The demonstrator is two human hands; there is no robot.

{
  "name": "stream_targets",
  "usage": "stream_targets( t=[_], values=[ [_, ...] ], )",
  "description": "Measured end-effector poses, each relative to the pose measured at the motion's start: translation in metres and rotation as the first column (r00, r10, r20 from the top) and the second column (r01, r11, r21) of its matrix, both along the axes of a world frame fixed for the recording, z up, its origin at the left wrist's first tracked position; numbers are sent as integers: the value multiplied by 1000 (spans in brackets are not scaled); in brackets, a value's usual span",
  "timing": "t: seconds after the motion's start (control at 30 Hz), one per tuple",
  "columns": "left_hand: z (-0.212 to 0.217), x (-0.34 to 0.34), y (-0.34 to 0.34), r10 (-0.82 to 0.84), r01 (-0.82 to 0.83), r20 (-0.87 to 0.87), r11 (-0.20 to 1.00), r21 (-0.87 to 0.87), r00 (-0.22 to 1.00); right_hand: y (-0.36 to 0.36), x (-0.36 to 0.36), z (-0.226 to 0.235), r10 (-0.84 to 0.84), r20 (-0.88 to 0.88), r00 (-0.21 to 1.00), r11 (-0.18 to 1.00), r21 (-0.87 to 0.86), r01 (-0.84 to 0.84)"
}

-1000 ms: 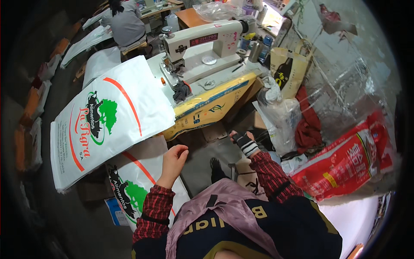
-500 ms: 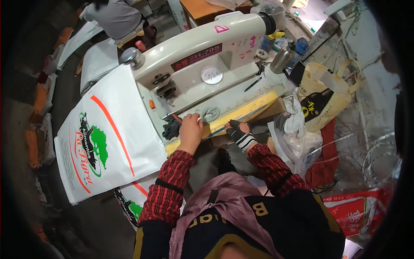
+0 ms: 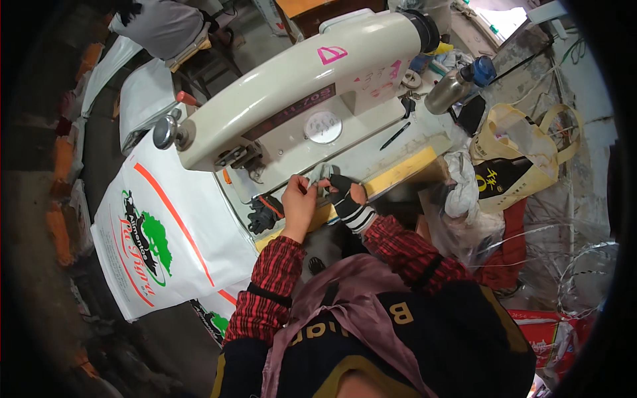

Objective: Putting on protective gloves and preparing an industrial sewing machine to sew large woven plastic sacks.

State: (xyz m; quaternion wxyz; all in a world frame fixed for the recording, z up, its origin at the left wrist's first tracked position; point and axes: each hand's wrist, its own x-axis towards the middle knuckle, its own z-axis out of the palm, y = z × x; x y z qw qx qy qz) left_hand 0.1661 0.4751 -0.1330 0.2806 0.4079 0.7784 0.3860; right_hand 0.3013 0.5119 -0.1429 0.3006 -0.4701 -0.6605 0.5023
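Left hand [image 3: 298,205], right hand [image 3: 350,200], grey cloth [image 3: 321,171].
It points long-ways forward, near end hidden; left fingers pinch it, right fingers we can't tell.

Upper right: we see a washed-out white patch [image 3: 502,18], the brightest spot.
Sewing machine [image 3: 279,83]: we catch a soft sheen along its top.
Floor [image 3: 172,345] at left: we find it dim, detail lost.
Rim: we get fisheye bending, black corners.

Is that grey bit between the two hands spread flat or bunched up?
Bunched up, it seems: the grey bit shows as a small crumpled lump between the left hand and right hand, which partly hide it.
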Motion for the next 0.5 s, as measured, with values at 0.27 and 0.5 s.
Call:
stream_targets(
  t=[0.27, 0.5],
  values=[
    [86, 2, -28, -293, 363, -275, 898, 250, 916, -17, -19, -5, 335, 470, 817, 798, 320, -511],
    [130, -7, -73, -333, 634, -631, 696, 337, 701, -1, -34, 35, -187, -789, 585, 646, -548, -532]
  ],
)
